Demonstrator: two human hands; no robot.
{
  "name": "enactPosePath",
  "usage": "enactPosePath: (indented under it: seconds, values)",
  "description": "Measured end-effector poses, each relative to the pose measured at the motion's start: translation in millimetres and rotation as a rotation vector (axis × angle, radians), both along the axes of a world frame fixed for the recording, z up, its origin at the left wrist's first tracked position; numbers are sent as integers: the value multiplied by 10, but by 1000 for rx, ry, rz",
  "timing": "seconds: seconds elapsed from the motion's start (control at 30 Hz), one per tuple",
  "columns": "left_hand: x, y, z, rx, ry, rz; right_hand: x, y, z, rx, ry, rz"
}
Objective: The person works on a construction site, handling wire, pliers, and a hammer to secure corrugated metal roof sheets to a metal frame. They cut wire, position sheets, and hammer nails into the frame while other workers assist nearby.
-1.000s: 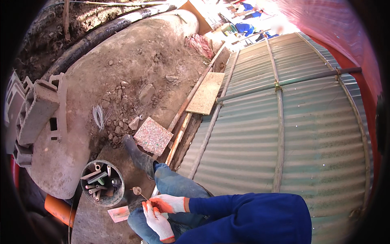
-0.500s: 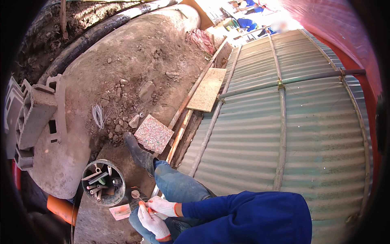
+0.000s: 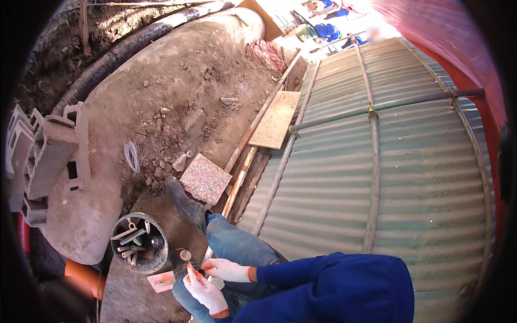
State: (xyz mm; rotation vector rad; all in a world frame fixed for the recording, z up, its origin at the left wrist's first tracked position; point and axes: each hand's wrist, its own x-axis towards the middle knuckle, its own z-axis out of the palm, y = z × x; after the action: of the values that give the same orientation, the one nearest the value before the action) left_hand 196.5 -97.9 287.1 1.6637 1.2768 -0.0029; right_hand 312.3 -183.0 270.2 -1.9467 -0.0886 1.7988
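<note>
My left hand, in a white glove with orange-coated fingers, is held over my knee. Its fingers are bent together, and whatever they grip is too small to make out. Close beside it, a little apart, is my right hand in a matching glove, fingers curled in a pinch; its contents are hidden. A small round pale disc shows just beyond the fingertips. On the ground to the left lies a pinkish flat packet. Near it stands a bucket with short pipe pieces and tools inside.
My boot rests by a speckled square board. Beyond are a wire bundle, loose stones and a wooden board. Concrete blocks stack at left. Corrugated sheeting with pipes fills the right. People in blue work far off.
My right hand has drawn away to the right from the left hand, leaving a small gap. The left hand has stayed almost in place. The view has shifted slightly.
</note>
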Motion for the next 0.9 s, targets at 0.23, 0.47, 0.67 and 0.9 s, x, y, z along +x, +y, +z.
enactPosePath:
  seconds: [0.23, 0.47, 0.67, 0.9]
  values:
    - [68, -3, 58, -180, -42, 271, -6, 137, 310, 290, 93, 225]
    - [-85, -32, 129, -290, -71, 412, -232, 138, 121, 413, 86, 92]
    - [-116, 54, 199, -377, -151, 446, -202, 52, 132, 257, 119, 129]
    - [-200, 164, 179, -195, -154, 212, -154, 3, 94, 108, -131, 123]
